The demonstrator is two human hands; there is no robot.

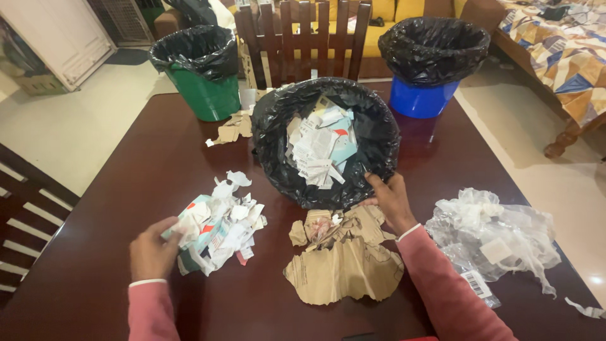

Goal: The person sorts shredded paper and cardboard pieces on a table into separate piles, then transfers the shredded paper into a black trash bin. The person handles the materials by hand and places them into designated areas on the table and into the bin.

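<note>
My left hand rests on the left side of a pile of torn white and teal paper scraps, fingers closed around some of them. My right hand grips the near rim of a tilted bin lined with a black bag, which holds more white paper scraps. Torn brown cardboard pieces lie just below that bin, between my arms. Both arms wear pink sleeves.
A green bin with a black liner stands at the table's far left, a blue one at the far right. Crumpled clear plastic wrap lies to the right. Brown scraps sit by the green bin. A wooden chair stands behind the dark table.
</note>
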